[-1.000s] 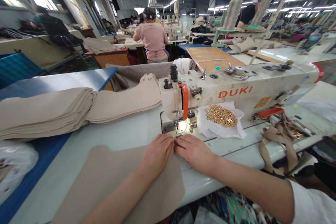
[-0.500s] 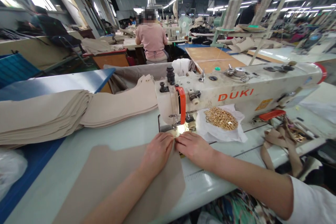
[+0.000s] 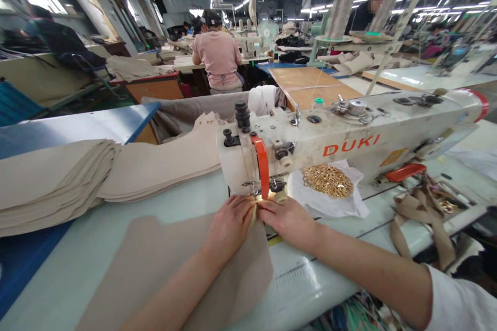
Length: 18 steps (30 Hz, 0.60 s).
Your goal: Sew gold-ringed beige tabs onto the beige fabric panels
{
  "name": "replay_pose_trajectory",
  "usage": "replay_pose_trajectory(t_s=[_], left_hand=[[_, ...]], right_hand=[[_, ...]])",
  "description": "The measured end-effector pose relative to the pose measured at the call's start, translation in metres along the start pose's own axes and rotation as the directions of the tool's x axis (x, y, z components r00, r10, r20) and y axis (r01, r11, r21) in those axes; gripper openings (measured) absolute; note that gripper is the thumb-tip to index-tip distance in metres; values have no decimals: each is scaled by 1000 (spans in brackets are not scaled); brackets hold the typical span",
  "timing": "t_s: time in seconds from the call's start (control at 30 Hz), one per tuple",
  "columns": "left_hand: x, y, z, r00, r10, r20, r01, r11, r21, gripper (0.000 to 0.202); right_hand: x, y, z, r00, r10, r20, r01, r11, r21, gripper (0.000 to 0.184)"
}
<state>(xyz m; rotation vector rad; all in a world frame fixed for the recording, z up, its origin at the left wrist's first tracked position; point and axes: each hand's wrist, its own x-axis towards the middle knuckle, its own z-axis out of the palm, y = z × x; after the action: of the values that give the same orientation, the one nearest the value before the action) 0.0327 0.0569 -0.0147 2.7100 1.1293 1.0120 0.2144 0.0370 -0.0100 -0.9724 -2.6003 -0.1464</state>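
Observation:
A beige fabric panel (image 3: 166, 248) lies on the pale table of a white sewing machine (image 3: 310, 137) and runs under my left forearm. My left hand (image 3: 232, 221) grips the panel's upper edge just in front of the machine's needle area, its fingers closed together. Right beside it, my right hand (image 3: 289, 220) pinches the same edge from the other side, fingertips nearly touching those of the left. A red guard (image 3: 261, 165) hangs over the lit needle area, just above my fingers. My fingertips and the guard hide the needle and presser foot.
Stacked beige panels (image 3: 50, 181) lie to the left. Gold metal rings (image 3: 328, 181) rest on white paper (image 3: 355, 201) beside the machine arm. Brown straps (image 3: 404, 222) hang at the right. Ahead, a person in a pink shirt (image 3: 217, 57) sits at another table.
The view has shifted slightly, so the machine and stacked panels sit farther left in the picture. Both hands keep their hold on the panel's edge, close to the needle area.

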Motion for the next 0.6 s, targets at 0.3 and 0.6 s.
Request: replay_pose_trajectory(t_s=[0.3,0.6], left_hand=[[4,-3,1,999,27,-25,-27,1000,14,25],[1,-4,2,1000,-26,-4,26,1000,-6,20]], right_hand=[[5,1,-3,1000,15,6,-15,999,-41,11],[3,1,0,999,30,23,-30,1000,-11,12]])
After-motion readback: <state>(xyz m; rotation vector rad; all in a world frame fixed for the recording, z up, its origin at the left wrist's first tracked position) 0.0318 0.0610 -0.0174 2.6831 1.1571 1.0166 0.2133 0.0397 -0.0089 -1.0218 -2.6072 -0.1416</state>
